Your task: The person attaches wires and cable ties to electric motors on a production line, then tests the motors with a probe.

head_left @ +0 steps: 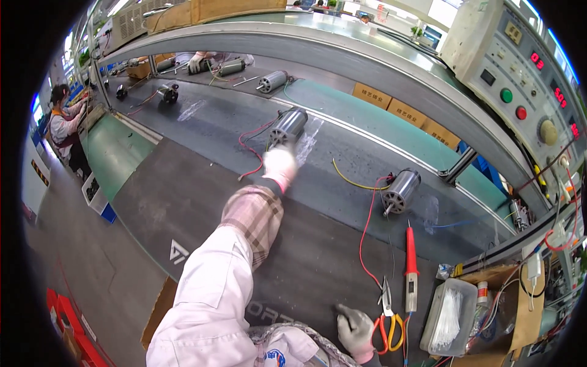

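Note:
My left hand [280,164], in a white glove, reaches far forward to the shaft end of a silver cylindrical motor [290,125] with red leads. Motion blur smears its fingers, so their grip is unclear. Down by my body, my right hand [356,333] lies gloved on the dark mat [293,244]. Its fingers are loosely bent, one stretched apart, with nothing visible in them. Just right of it are scissors [387,321] with red and yellow handles and a red test probe [411,263]. Another motor [401,191], with red and yellow-green wires, lies farther right.
A clear plastic box of white strips [449,321] stands beside a cardboard box [527,306] at the right. A control panel [520,73] overhangs the upper right. Farther back lie more motors [272,81] and another person's gloved hand [197,63]. A metal shelf edge [275,35] crosses above.

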The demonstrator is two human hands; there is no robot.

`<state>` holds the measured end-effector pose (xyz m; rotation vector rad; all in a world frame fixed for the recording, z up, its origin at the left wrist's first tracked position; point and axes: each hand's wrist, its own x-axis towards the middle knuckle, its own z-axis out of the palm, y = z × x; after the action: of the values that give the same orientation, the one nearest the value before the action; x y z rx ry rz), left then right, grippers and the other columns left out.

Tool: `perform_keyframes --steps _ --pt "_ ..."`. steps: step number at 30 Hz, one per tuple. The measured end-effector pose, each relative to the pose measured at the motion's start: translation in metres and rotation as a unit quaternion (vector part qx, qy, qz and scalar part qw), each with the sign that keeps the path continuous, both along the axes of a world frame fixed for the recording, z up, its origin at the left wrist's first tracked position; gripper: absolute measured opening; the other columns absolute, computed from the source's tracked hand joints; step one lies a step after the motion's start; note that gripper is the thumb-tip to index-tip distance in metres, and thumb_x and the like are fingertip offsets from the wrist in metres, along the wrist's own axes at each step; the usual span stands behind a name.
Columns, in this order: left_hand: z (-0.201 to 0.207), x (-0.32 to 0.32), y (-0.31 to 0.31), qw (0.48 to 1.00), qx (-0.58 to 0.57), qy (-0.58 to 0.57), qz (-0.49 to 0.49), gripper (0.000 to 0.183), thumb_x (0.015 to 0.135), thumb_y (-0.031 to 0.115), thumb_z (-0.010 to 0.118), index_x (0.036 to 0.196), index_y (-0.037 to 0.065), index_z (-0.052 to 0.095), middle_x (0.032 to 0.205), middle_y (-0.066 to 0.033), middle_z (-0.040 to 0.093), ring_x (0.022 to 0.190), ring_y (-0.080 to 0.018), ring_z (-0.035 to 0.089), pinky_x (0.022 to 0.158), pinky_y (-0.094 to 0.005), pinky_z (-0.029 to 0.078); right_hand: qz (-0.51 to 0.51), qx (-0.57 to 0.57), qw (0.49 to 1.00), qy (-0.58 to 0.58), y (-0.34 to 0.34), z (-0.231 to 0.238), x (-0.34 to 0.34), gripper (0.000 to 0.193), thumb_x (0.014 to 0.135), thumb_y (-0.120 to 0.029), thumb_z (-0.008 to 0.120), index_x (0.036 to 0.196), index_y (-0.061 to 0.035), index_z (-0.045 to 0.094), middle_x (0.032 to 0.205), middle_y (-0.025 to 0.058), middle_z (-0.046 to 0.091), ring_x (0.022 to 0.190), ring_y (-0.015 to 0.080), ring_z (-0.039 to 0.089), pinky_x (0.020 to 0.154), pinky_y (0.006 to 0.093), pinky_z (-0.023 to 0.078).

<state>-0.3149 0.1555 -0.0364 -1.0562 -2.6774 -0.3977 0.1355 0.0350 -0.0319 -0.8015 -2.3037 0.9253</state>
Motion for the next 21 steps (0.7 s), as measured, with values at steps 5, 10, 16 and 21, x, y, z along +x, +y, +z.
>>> perform_keyframes --steps 5,10,16,21 --pt "0.010 -0.058 0.024 0.979 -0.002 -0.202 0.023 0.069 0.092 0.016 0.043 0.155 0.018 0.014 0.115 -0.0228 0.066 0.109 -0.0360 0.064 0.096 -0.0486 0.046 0.005 -0.102 0.992 -0.071 0.007 0.012 0.002 0.028 0.082 -0.015 0.063 0.106 -0.0020 0.071 0.082 0.0183 0.070 0.078 0.0332 0.069 0.072 0.0410 0.054" --pt "-0.024 -0.076 0.032 0.977 0.007 -0.212 -0.028 0.081 0.091 0.016 0.044 0.155 0.029 -0.003 0.110 -0.0268 0.066 0.102 -0.0410 0.065 0.088 -0.0507 0.048 -0.006 -0.102 0.991 -0.086 0.008 0.018 -0.002 0.029 0.083 -0.016 0.062 0.108 -0.0034 0.071 0.084 0.0184 0.070 0.079 0.0343 0.069 0.072 0.0415 0.055" --pt "-0.024 0.041 0.003 0.941 0.109 -0.262 -0.185 0.070 0.085 0.009 0.051 0.150 0.020 0.027 0.102 -0.0263 0.065 0.096 -0.0415 0.064 0.084 -0.0474 0.049 -0.043 -0.006 0.999 0.015 -0.005 -0.006 0.000 0.023 0.080 -0.009 0.066 0.102 -0.0040 0.072 0.080 0.0156 0.069 0.073 0.0313 0.068 0.069 0.0395 0.053" --pt "0.018 0.138 -0.117 0.829 0.191 -0.405 -0.335 0.068 0.083 0.001 0.049 0.148 0.012 0.033 0.117 -0.0137 0.060 0.110 -0.0224 0.059 0.094 -0.0323 0.045 -0.034 -0.011 0.999 0.026 -0.007 -0.002 0.004 0.022 0.083 -0.008 0.061 0.102 -0.0003 0.071 0.093 0.0174 0.071 0.087 0.0305 0.070 0.081 0.0366 0.053"
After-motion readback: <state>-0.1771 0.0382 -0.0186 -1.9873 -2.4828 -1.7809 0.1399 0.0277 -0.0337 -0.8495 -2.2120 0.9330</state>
